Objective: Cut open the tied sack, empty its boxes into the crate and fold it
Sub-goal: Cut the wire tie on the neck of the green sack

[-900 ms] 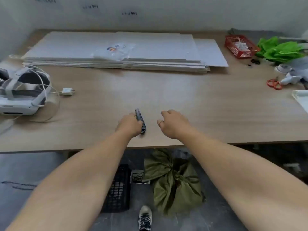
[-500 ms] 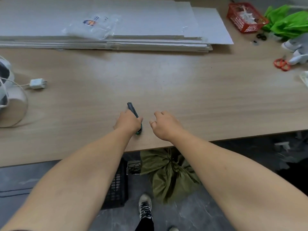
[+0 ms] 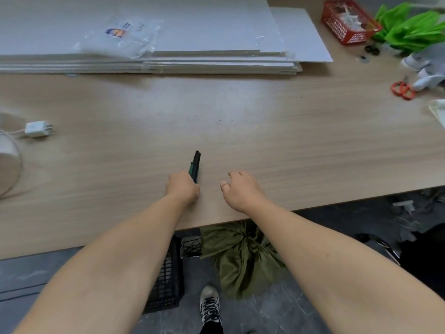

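A dark utility knife (image 3: 195, 165) with a green side points away from me near the wooden table's (image 3: 240, 131) front edge. My left hand (image 3: 183, 188) is closed around its handle. My right hand (image 3: 240, 189) hovers just right of it, fingers loosely curled, holding nothing. On the floor below the table edge sits the olive-green tied sack (image 3: 240, 256), knot on top. A black plastic crate (image 3: 166, 278) stands to its left, partly hidden by my left forearm.
A stack of white boards (image 3: 168, 44) with a clear plastic bag (image 3: 120, 37) lies at the back. A white charger (image 3: 37, 128) sits left. A red basket (image 3: 349, 20), green bags (image 3: 409, 30), white gloves (image 3: 426, 68) and red scissors (image 3: 402, 89) are at the right. My shoe (image 3: 209, 304) is on the floor.
My view has tilted down and closer to the table. My left hand has closed on the knife and raised its tip; both hands stay near the front edge.
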{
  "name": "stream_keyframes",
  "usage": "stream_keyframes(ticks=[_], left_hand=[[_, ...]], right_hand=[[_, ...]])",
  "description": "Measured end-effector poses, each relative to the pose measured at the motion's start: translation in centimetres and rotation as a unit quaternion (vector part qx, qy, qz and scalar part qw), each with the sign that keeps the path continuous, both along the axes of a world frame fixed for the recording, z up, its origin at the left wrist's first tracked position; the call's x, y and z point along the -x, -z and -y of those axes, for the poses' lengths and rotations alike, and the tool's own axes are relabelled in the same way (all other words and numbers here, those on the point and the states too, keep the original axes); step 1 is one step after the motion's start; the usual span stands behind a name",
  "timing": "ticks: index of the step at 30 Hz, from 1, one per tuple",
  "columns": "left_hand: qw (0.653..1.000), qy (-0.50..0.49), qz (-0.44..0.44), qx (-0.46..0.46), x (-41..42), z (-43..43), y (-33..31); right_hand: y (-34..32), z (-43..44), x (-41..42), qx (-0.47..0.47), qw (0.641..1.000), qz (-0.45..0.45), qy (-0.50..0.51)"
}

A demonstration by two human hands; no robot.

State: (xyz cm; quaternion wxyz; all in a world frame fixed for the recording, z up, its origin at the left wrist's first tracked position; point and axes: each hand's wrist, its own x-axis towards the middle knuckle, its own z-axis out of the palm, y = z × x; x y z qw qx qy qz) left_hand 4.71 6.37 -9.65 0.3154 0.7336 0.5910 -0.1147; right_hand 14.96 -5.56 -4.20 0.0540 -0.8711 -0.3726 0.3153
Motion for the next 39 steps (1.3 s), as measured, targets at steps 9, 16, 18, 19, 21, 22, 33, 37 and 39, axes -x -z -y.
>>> stream_keyframes(ticks=[9, 16, 18, 19, 21, 22, 33, 37, 39], left_hand=[[0.951, -0.030, 0.284, 0.117, 1.1, 3.4, -3.2], [0.945, -0.027, 0.321, 0.053, 1.2, 8.3, -7.9], [0.940, -0.032, 0.337, 0.046, 1.2, 10.2, -9.4], [0.937, -0.036, 0.344, 0.044, 1.1, 11.3, -10.1], [0.934, -0.051, 0.352, 0.037, 1.2, 13.3, -11.2], [0.932, -0.058, 0.357, 0.032, 1.2, 14.4, -11.8], [0.915, -0.119, 0.387, -0.006, 2.9, 25.6, -16.2], [0.920, -0.110, 0.375, -0.006, 4.0, 27.9, -16.2], [0.912, -0.117, 0.394, 0.017, 4.6, 28.5, -16.3]], right_hand=[[-3.2, 0.6, 0.5, -0.075, 0.997, -0.008, 0.033], [-7.2, 3.9, 0.3, -0.135, 0.990, -0.019, 0.041], [-8.3, 5.3, 0.0, -0.150, 0.987, -0.037, 0.048], [-8.8, 6.1, -0.1, -0.157, 0.985, -0.045, 0.051], [-9.8, 7.9, -0.2, -0.171, 0.982, -0.056, 0.053], [-10.3, 8.8, -0.2, -0.177, 0.981, -0.059, 0.055], [-13.3, 19.1, -1.4, -0.221, 0.973, -0.040, 0.050], [-13.3, 20.9, -0.2, -0.223, 0.973, -0.045, 0.034], [-13.3, 21.4, 0.4, -0.224, 0.973, -0.048, 0.029]])
